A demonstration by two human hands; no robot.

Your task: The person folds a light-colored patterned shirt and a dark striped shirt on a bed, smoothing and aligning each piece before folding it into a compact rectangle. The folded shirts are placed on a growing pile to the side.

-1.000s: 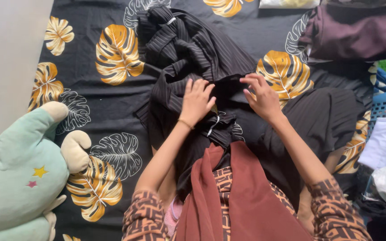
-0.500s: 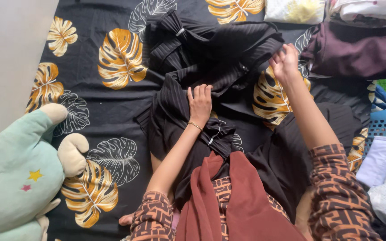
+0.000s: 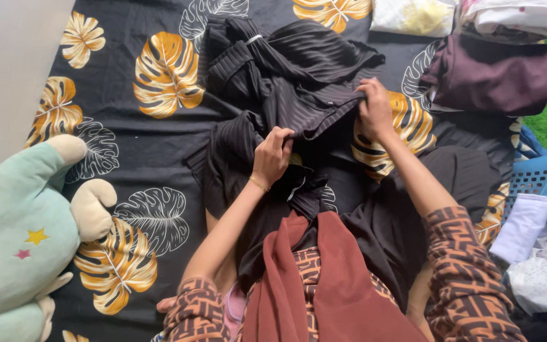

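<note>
Left hand (image 3: 272, 156) and right hand (image 3: 373, 109) both closed, pinching one folded edge of black pinstriped fabric garment (image 3: 299, 95), atop leaf-print black bedsheet (image 3: 159, 126).

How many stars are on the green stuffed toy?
2. On the green stuffed toy, a yellow star sits above a smaller pink star. Others may be hidden on its far side.

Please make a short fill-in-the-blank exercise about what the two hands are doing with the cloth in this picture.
1. Both hands grip a black ____ garment.
2. The left hand wears a thin ____ at the wrist.
3. The right hand pinches the fabric beside a folded ____ cloth.
4. A pale green ____ toy lies at the left.

Missing words: striped; bracelet; maroon; plush
</note>
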